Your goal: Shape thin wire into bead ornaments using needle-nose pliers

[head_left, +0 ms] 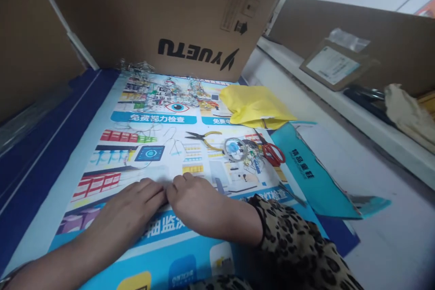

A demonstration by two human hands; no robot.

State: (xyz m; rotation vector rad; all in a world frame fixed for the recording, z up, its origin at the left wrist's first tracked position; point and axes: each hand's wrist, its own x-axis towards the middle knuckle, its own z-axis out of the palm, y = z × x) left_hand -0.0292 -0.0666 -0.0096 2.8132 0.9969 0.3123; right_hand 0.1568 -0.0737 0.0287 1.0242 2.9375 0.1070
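Note:
Over the lower middle of the printed sheet, my left hand [136, 204] and my right hand [195, 199] meet fingertip to fingertip. Both have curled, pinched fingers, and whatever lies between them is hidden. Beyond them lie pliers [207, 139] with yellow handles and a clear round ring of tape or wire [235, 149]. Thin bent wire pieces [175, 142] rest on the sheet ahead of my hands. To the right are red-handled scissors [272, 152] and slim metal tweezers [292, 194].
A large cardboard box [136, 18] stands behind the sheet, with tangled fine wires [190, 90] before it. A yellow bag [256, 105] and a torn teal shoe-box piece [306, 172] lie at the right. A ledge farther right carries a labelled packet [335, 65].

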